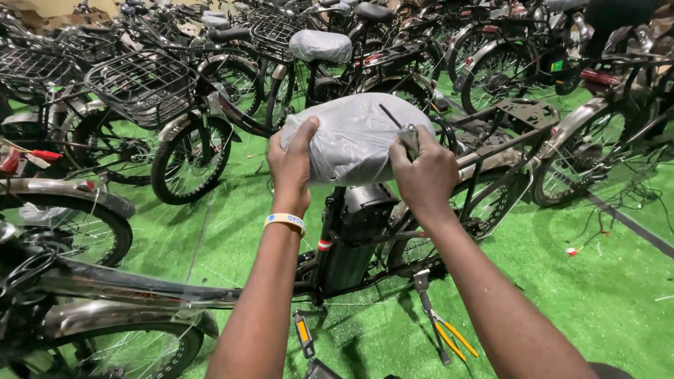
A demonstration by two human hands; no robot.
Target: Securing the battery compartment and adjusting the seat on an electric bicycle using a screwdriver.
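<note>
Left hand [291, 165] grips left side of plastic-wrapped saddle [351, 137], fingers closed on wrap. Right hand [425, 175] fingers closed around small metal tool [408, 137] at saddle's right side. Saddle atop bicycle frame [351, 238], over green turf floor [597, 281].

A: Saddle [354, 137] finish?
B: Wrapped in thin grey plastic film, crinkled, semi-glossy. Left hand [291, 168] w/ a smooth rubbery wristband [284, 220], pale.
A: Tool [408, 139] in right hand [425, 175]?
B: Bare metal, dull shine.
A: Frame [140, 288]?
B: Glossy dark metal under clear film. Battery case [358, 231] matt black plastic. Front basket [144, 88] black wire mesh.
A: Floor [604, 281]?
B: Green synthetic turf, rough, fibrous.
</note>
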